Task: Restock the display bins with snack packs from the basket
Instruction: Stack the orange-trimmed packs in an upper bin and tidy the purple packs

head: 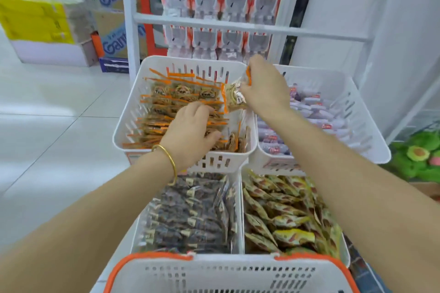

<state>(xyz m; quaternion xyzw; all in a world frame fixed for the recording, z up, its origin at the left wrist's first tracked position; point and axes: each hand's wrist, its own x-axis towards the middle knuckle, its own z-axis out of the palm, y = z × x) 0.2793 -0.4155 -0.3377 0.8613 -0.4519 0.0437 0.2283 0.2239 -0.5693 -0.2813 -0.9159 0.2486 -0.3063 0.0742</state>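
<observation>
A white display bin (190, 64) at upper left holds several orange-edged snack packs (171, 95). My left hand (190, 131), with a gold bangle at the wrist, reaches into this bin and its fingers press down on the stacked packs. My right hand (264, 88) hovers over the bin's right rim and pinches one orange-edged snack pack (234, 96) that hangs above the bin. The white basket with an orange rim (228, 273) sits at the bottom edge, closest to me; its contents are hidden.
Three more white bins surround it: purple packs (316, 112) to the right, dark packs (190, 211) at lower left, yellow-red packs (285, 211) at lower right. A white rack (238, 26) with hanging bags stands behind. Cartons (47, 19) are stacked at far left, green plush toys (419, 154) at right.
</observation>
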